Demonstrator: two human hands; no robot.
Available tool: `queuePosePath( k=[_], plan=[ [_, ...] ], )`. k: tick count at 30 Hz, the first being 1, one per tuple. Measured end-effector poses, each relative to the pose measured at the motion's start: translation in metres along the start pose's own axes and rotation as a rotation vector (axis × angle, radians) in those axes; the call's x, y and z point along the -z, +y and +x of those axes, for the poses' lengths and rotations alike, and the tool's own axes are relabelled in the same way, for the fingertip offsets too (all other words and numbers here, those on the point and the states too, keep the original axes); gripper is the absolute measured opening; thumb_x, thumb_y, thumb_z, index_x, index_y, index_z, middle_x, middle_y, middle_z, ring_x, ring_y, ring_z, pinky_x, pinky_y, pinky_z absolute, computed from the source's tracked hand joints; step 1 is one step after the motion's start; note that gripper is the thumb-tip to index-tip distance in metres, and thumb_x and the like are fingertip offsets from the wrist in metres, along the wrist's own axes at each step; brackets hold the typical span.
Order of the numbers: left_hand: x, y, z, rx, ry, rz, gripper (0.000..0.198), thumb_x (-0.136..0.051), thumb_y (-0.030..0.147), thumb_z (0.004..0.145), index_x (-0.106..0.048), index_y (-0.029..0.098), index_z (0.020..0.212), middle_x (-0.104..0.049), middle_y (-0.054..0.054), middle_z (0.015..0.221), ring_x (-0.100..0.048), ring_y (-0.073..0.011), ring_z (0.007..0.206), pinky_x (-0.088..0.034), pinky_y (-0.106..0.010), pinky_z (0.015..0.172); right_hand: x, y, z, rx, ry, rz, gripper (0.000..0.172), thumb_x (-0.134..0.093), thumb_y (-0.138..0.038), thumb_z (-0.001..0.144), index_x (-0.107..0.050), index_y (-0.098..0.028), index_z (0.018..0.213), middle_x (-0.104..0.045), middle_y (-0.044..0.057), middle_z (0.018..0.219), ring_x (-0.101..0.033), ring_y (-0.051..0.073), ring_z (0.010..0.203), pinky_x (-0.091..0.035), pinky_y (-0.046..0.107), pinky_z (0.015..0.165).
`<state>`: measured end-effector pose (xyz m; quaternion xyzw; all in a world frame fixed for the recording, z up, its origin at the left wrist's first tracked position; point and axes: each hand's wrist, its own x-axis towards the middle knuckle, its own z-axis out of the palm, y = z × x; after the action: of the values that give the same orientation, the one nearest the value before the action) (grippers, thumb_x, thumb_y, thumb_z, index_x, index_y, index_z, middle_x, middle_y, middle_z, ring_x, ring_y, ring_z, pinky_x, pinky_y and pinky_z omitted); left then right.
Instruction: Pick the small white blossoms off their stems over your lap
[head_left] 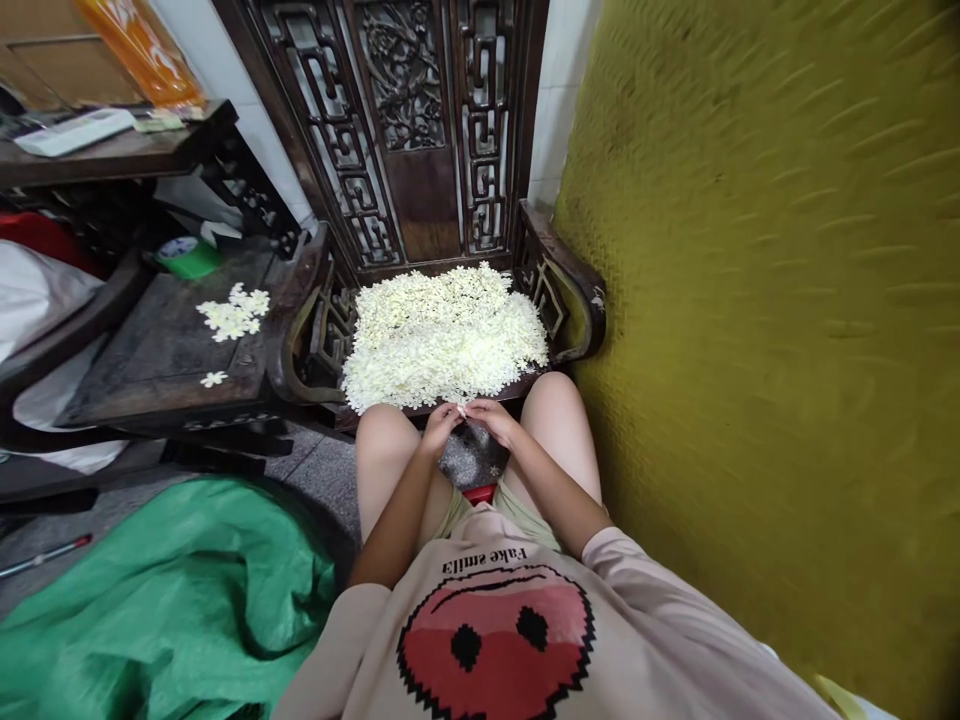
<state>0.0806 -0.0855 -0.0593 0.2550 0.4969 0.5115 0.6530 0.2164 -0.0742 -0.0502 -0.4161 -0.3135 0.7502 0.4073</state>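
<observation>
Right edge: a yellow-green textured wall (765, 300) runs close beside the person's right knee, leaving almost no room on that side.
Front edge: a dark carved wooden chair (427, 130) stands straight ahead, its seat rim touching or just short of the knees; its curved armrests close the seat in on both sides.
Left side: a second dark seat (150, 350) stands beside the chair, with a small cluster of white flowers (234, 312) and a green roll of tape (187, 256) on it. Lower left, a green tarp (157, 600) covers the floor; grey floor shows between tarp and knee.
Flower pile (442, 335): small white flowers heaped across the chair seat, just beyond both hands.
Left hand (441, 425): fingers curled narrow, tips meeting the right hand's at the pile's near edge.
Right hand (491, 418): fingers pinched narrow; what sits between the fingertips is too small to tell.
Lap: both hands hover over a grey speckled patch (471, 458) between the thighs.
</observation>
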Motion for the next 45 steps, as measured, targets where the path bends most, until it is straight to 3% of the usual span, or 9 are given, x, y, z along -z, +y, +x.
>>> queuePosePath(
  k=[7, 10, 15, 19, 24, 29, 33, 39, 45],
  plan=[
    [-0.001, 0.002, 0.001, 0.115, 0.054, -0.11, 0.02, -0.066, 0.025, 0.062, -0.05, 0.015, 0.067, -0.056, 0.001, 0.061, -0.05, -0.007, 0.058, -0.038, -0.019, 0.057, 0.002, 0.002, 0.002, 0.02, 0.086, -0.091, 0.029, -0.077, -0.036, 0.052, -0.069, -0.019, 0.074, -0.069, 0.003, 0.087, -0.059, 0.015, 0.08, -0.042, 0.03, 0.077],
    [-0.002, 0.0, 0.001, 0.153, 0.048, -0.106, 0.015, -0.06, 0.02, 0.065, -0.047, 0.016, 0.072, -0.056, 0.001, 0.063, -0.046, -0.0052, 0.052, -0.035, -0.018, 0.052, 0.006, 0.003, 0.003, -0.043, 0.158, -0.055, 0.023, -0.075, -0.032, 0.056, -0.067, -0.019, 0.072, -0.068, 0.002, 0.08, -0.06, 0.014, 0.077, -0.043, 0.028, 0.073],
    [-0.001, 0.0, -0.001, 0.103, 0.126, -0.043, 0.034, -0.054, 0.007, 0.056, -0.049, 0.02, 0.087, -0.052, 0.004, 0.067, -0.043, -0.0043, 0.049, -0.028, -0.016, 0.048, 0.007, 0.004, 0.005, -0.135, 0.198, -0.008, 0.016, -0.072, -0.026, 0.062, -0.064, -0.02, 0.073, -0.066, 0.0, 0.076, -0.06, 0.011, 0.069, -0.043, 0.025, 0.068],
    [0.002, 0.001, 0.002, 0.02, 0.113, 0.016, 0.021, -0.049, 0.007, 0.052, -0.053, 0.016, 0.07, -0.046, 0.004, 0.062, -0.037, -0.0028, 0.047, -0.022, -0.017, 0.045, 0.005, 0.005, 0.006, -0.154, 0.224, -0.046, 0.014, -0.072, -0.024, 0.064, -0.063, -0.021, 0.074, -0.067, -0.001, 0.078, -0.059, 0.009, 0.063, -0.043, 0.023, 0.063],
    [0.002, -0.002, 0.008, 0.037, 0.145, 0.003, 0.004, -0.052, 0.018, 0.058, -0.052, 0.015, 0.056, -0.046, 0.002, 0.057, -0.028, -0.004, 0.044, -0.021, -0.02, 0.046, 0.004, 0.008, 0.008, -0.134, 0.205, -0.067, 0.015, -0.073, -0.025, 0.062, -0.065, -0.02, 0.073, -0.067, 0.0, 0.077, -0.059, 0.01, 0.064, -0.042, 0.022, 0.062],
    [0.0, -0.008, 0.009, -0.154, 0.114, 0.248, 0.019, -0.065, 0.034, 0.061, -0.062, 0.016, 0.063, -0.056, -0.001, 0.064, -0.046, -0.0104, 0.058, -0.035, -0.025, 0.059, 0.004, 0.011, 0.01, -0.054, 0.19, -0.08, 0.022, -0.075, -0.031, 0.055, -0.066, -0.018, 0.072, -0.067, 0.0, 0.073, -0.058, 0.011, 0.065, -0.041, 0.023, 0.062],
    [0.0, -0.009, 0.006, -0.317, 0.117, 0.43, 0.021, -0.071, 0.036, 0.059, -0.067, 0.016, 0.066, -0.061, -0.003, 0.07, -0.053, -0.0157, 0.071, -0.039, -0.03, 0.074, 0.004, 0.011, 0.011, 0.009, 0.225, -0.112, 0.025, -0.075, -0.034, 0.051, -0.067, -0.018, 0.068, -0.066, 0.0, 0.067, -0.056, 0.011, 0.062, -0.041, 0.024, 0.062],
    [-0.003, -0.005, 0.002, -0.335, 0.109, 0.42, 0.008, -0.073, 0.023, 0.059, -0.068, 0.019, 0.063, -0.062, -0.003, 0.07, -0.054, -0.0151, 0.071, -0.041, -0.028, 0.077, 0.002, 0.009, 0.009, 0.121, 0.253, -0.17, 0.026, -0.076, -0.038, 0.049, -0.068, -0.018, 0.064, -0.067, 0.002, 0.068, -0.053, 0.012, 0.061, -0.042, 0.028, 0.067],
    [-0.003, -0.003, 0.0, -0.233, 0.177, 0.289, 0.008, -0.073, 0.016, 0.055, -0.066, 0.018, 0.058, -0.061, -0.002, 0.066, -0.055, -0.0153, 0.071, -0.042, -0.026, 0.073, 0.001, 0.009, 0.009, 0.144, 0.232, -0.256, 0.026, -0.075, -0.039, 0.05, -0.07, -0.018, 0.066, -0.067, 0.002, 0.068, -0.053, 0.013, 0.063, -0.042, 0.029, 0.069]
  ],
)
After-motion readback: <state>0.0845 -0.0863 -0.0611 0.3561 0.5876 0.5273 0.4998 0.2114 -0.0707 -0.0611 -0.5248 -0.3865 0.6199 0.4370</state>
